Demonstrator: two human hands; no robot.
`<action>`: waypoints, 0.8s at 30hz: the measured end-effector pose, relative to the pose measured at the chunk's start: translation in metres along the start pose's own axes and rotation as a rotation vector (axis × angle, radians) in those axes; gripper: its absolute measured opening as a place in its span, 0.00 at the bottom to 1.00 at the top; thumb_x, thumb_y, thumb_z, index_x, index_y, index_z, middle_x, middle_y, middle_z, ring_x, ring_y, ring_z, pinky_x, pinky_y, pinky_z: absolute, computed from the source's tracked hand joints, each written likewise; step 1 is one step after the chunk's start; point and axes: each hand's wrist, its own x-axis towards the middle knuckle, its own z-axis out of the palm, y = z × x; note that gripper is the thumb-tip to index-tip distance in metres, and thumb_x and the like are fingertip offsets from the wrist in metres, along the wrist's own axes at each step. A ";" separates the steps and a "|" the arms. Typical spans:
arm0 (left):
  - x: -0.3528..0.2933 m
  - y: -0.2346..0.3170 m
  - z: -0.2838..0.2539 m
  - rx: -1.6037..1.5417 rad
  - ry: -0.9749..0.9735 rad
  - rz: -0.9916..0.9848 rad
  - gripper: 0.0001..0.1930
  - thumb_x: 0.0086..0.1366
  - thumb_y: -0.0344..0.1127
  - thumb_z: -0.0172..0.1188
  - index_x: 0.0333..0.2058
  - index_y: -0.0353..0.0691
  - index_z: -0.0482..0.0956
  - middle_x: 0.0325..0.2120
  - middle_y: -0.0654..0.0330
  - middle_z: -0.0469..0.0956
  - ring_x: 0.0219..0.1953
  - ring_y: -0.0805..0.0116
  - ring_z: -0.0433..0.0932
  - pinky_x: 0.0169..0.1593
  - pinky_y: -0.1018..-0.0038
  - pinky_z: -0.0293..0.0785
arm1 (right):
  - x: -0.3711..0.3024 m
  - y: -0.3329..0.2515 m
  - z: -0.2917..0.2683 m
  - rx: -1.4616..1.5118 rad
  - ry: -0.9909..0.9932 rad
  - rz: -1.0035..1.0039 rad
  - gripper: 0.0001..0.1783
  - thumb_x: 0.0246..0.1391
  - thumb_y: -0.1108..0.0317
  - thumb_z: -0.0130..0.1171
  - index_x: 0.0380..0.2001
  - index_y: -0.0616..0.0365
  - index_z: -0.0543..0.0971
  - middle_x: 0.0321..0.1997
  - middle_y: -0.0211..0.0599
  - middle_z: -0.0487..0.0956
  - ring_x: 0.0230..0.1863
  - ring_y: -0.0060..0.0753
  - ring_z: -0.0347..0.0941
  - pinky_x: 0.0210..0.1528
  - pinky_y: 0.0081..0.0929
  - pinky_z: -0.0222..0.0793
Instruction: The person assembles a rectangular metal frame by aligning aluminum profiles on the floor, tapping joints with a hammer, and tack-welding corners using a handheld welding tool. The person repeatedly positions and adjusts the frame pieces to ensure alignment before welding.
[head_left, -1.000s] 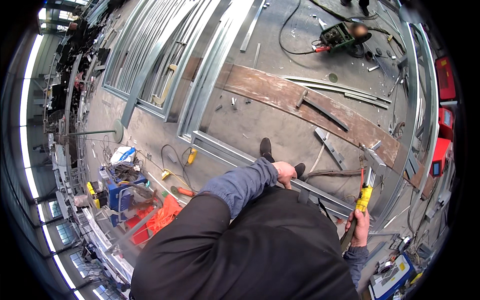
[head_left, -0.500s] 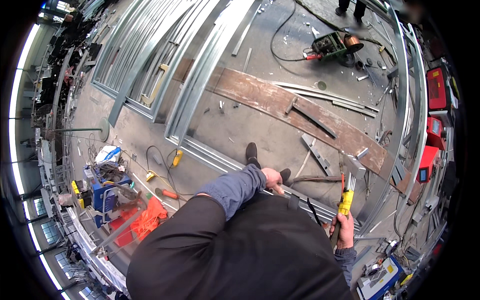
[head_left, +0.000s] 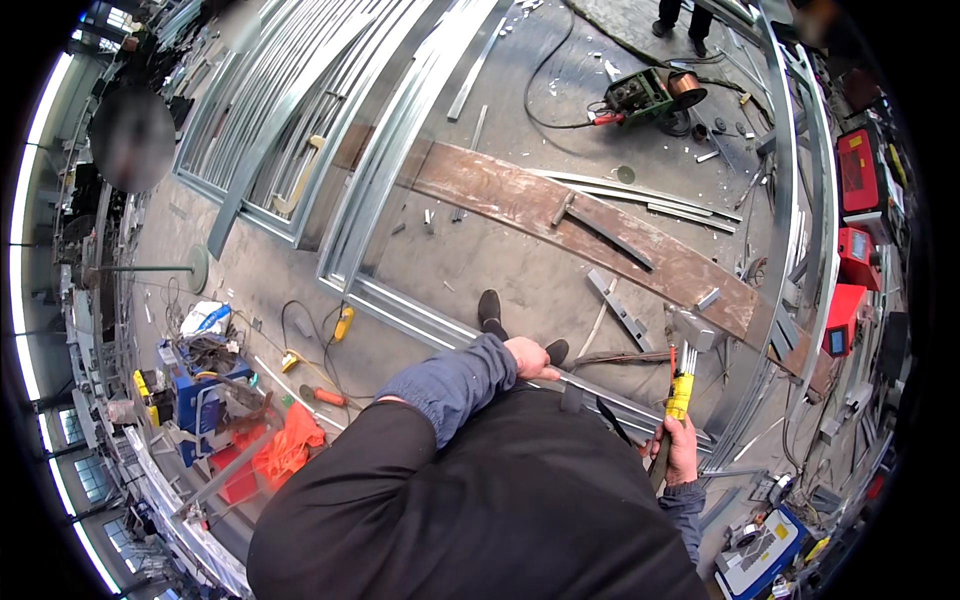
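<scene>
My right hand is wrapped around the dark lower part of a yellow-wrapped tool. Its upper end has a thin orange-red piece and silvery metal parts, pointing away from me. My left hand rests in front of my waist, just over the near edge of a metal frame. Its fingers are curled together toward the right, and whatever they may hold is hidden. A dark strap-like piece lies between the two hands, beside my black clothing.
A rusty plank crosses the floor, bearing a hammer-like tool. Long metal profiles stand stacked ahead left. A green wire-spool machine is at far right, near another person's feet. Red machines line the right.
The whole scene has shifted slightly left and a little up in the picture. Both hands keep about the same pose, the right one still around the yellow-wrapped tool.
</scene>
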 end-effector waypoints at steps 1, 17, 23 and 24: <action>-0.001 -0.002 0.008 0.025 0.032 0.018 0.38 0.76 0.71 0.45 0.51 0.38 0.86 0.46 0.43 0.86 0.52 0.40 0.83 0.57 0.50 0.77 | 0.001 0.006 -0.003 -0.042 0.008 0.027 0.19 0.67 0.59 0.63 0.55 0.56 0.73 0.25 0.32 0.76 0.17 0.26 0.72 0.17 0.28 0.71; 0.021 -0.022 0.048 0.095 0.178 0.066 0.22 0.71 0.50 0.56 0.53 0.37 0.76 0.48 0.39 0.84 0.50 0.37 0.85 0.53 0.47 0.80 | 0.057 0.017 -0.051 -0.235 0.076 0.091 0.20 0.62 0.63 0.71 0.50 0.62 0.79 0.29 0.31 0.79 0.24 0.27 0.75 0.25 0.31 0.76; 0.037 -0.042 0.074 0.133 0.232 0.179 0.22 0.71 0.46 0.56 0.57 0.40 0.78 0.54 0.42 0.78 0.51 0.39 0.84 0.55 0.46 0.80 | 0.084 0.013 -0.073 -0.357 0.058 0.135 0.22 0.61 0.60 0.71 0.51 0.63 0.80 0.32 0.31 0.79 0.29 0.28 0.76 0.26 0.32 0.77; 0.035 -0.039 0.071 0.121 0.213 0.153 0.22 0.71 0.47 0.56 0.58 0.40 0.78 0.53 0.42 0.78 0.52 0.39 0.84 0.56 0.47 0.80 | 0.090 0.013 -0.075 -0.374 0.052 0.138 0.22 0.61 0.60 0.71 0.51 0.64 0.80 0.32 0.32 0.79 0.30 0.28 0.77 0.28 0.32 0.77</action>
